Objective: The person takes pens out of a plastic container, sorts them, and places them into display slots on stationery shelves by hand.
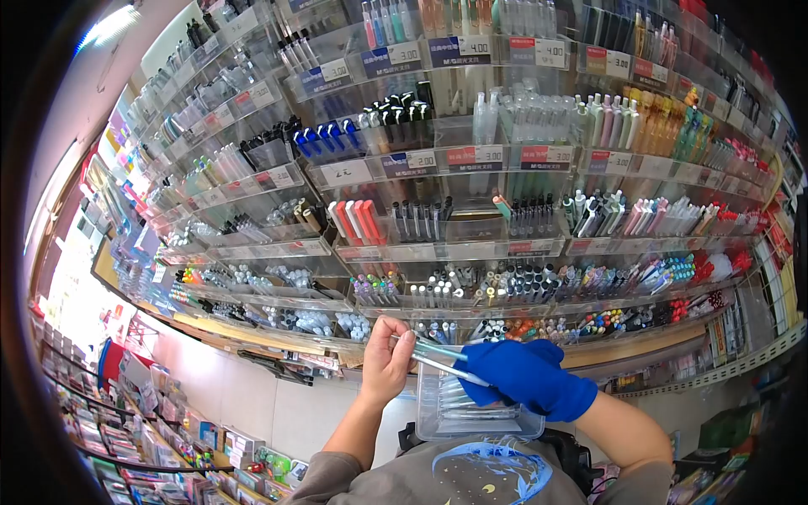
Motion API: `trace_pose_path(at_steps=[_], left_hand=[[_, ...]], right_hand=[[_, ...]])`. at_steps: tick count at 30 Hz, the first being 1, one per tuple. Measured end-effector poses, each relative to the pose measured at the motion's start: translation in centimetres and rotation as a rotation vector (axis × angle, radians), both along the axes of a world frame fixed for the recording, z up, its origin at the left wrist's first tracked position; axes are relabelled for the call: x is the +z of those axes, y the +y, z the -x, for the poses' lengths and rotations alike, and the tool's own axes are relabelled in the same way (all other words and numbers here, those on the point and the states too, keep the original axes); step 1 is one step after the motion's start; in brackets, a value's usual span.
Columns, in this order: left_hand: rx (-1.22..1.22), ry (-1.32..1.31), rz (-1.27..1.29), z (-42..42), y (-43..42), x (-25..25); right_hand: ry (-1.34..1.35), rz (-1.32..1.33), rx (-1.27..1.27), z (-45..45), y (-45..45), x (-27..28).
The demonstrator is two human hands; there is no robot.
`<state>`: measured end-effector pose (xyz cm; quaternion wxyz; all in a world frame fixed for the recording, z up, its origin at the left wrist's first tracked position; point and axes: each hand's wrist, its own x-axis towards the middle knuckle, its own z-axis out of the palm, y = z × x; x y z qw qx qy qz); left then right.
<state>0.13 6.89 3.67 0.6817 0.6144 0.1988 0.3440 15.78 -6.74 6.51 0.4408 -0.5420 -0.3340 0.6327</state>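
Note:
My left hand (386, 362) is bare, with its fingers curled and its thumb against the ends of two slim pens. One is a light teal pen (441, 350); below it lies a whitish pen (447, 369). Both slant across to my right hand (526, 377), which wears a blue glove and is closed around their other ends. Beneath the hands, close to my body, a clear plastic box (425, 406) holds several pale pens (480, 412) lying flat. The glove hides part of the box and the held ends of the pens.
A tall display rack of clear tiers (450, 250) filled with pens and price tags (410, 162) curves in front of me. Its wooden base edge (244, 337) runs just beyond my hands. Low shelves of packaged goods (135, 421) stand at lower left; a metal grid (724, 370) is at right.

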Motion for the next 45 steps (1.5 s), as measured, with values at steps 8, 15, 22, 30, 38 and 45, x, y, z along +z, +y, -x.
trace_pose_path(at_steps=[8,15,22,30,38,45], left_hand=[[-0.03,-0.092,0.315,-0.6,-0.9,-0.8],[-0.088,0.021,0.217,-1.2,-2.0,0.7],[0.247,-0.249,0.082,1.3,4.5,4.1],[0.179,-0.505,-0.437,0.7,9.9,16.8],[0.151,-0.539,-0.914,-5.9,14.1,31.4],[-0.098,0.004,-0.912,-10.1,16.8,32.0]], right_hand=[[-0.233,-0.247,-0.072,0.8,-0.3,-5.5],[-0.761,-0.428,0.007,1.7,-1.0,-1.8],[-1.135,-0.52,0.055,-0.4,-3.3,-5.9],[-1.349,-0.496,0.048,-0.7,-4.0,-8.0],[-0.918,-0.652,-0.066,-1.4,-3.6,-12.6],[-1.188,-0.612,-0.107,0.0,-3.6,-9.0]])
